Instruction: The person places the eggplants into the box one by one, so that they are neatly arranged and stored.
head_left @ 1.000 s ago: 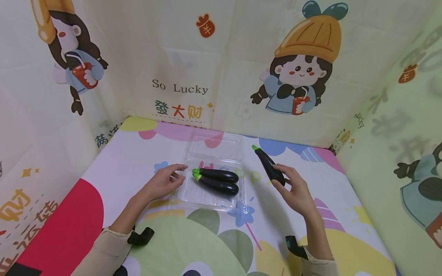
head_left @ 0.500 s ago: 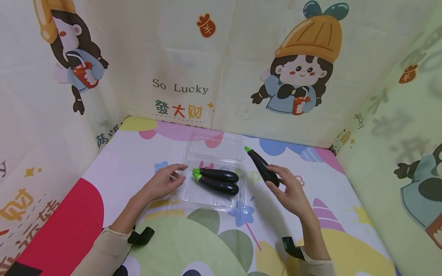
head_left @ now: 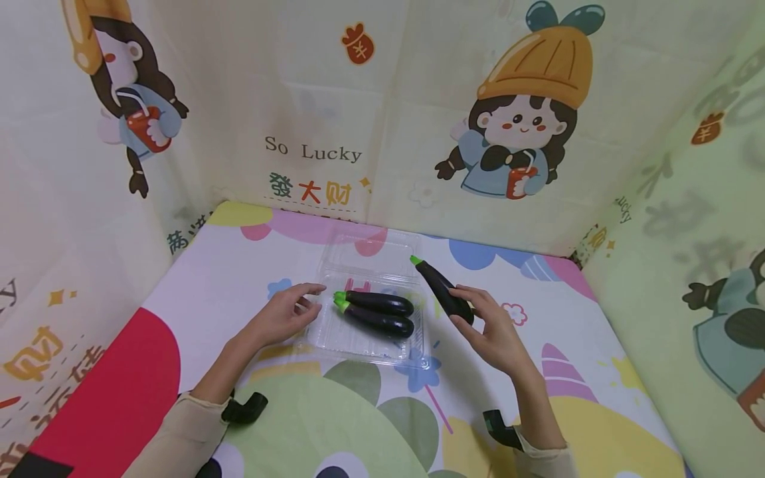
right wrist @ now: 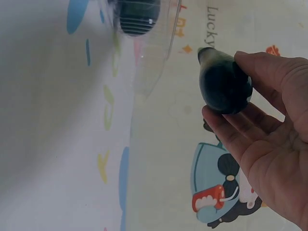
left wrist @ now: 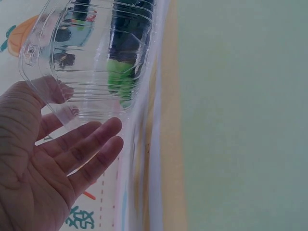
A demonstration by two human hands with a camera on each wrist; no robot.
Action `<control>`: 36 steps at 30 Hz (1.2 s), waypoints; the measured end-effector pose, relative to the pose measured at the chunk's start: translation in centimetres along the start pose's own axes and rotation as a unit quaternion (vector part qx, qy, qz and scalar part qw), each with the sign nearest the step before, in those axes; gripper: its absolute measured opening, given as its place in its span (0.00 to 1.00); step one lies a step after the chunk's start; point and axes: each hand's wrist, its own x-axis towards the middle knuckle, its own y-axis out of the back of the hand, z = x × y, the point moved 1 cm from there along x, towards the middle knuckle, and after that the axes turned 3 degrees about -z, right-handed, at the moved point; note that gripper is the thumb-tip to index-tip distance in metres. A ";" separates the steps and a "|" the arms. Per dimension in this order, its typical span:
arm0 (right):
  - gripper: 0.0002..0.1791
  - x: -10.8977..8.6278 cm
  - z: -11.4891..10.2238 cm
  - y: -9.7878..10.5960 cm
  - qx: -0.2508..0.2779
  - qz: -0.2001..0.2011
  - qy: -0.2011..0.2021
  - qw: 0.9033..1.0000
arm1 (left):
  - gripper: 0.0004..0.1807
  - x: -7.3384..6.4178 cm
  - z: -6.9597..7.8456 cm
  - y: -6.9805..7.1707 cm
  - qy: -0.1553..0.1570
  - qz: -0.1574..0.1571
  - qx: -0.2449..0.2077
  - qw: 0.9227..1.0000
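Note:
My right hand (head_left: 493, 332) pinches a dark purple eggplant (head_left: 441, 287) by its rounded end, thumb on one side and fingers on the other. Its green stem points up and away, toward the container's right side. In the right wrist view the held eggplant (right wrist: 224, 84) shows end-on. Two more eggplants (head_left: 376, 314) lie side by side in a clear plastic clamshell container (head_left: 335, 342), green stems to the left. My left hand (head_left: 285, 315) stays at the container's left edge with loosely bent fingers; in the left wrist view its fingertips (left wrist: 114, 126) are right at the rim.
The container's clear lid (head_left: 373, 255) is folded back toward the rear wall. A colourful printed cloth (head_left: 478, 411) covers the table. Printed fabric walls (head_left: 394, 133) stand at the back and on both sides.
My right hand has carried the eggplant leftward, closer to the container's right edge. The left hand and the two eggplants in the container have stayed in place.

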 end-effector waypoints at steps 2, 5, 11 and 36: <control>0.27 0.1 -0.1 -0.2 0.005 -0.001 0.005 1.000 | 0.24 0.0 0.0 0.0 0.000 0.000 0.000 1.000; 0.26 0.2 -0.3 -0.5 0.009 -0.002 0.013 1.000 | 0.24 0.0 0.0 0.0 0.000 -0.002 -0.002 1.000; 0.26 0.3 -0.8 -1.1 0.012 -0.010 0.023 1.000 | 0.24 0.0 0.0 0.0 0.001 -0.004 -0.004 1.000; 0.28 0.8 -2.3 -3.1 0.015 -0.068 0.052 0.996 | 0.23 0.0 -0.1 0.0 -0.005 -0.003 -0.006 1.000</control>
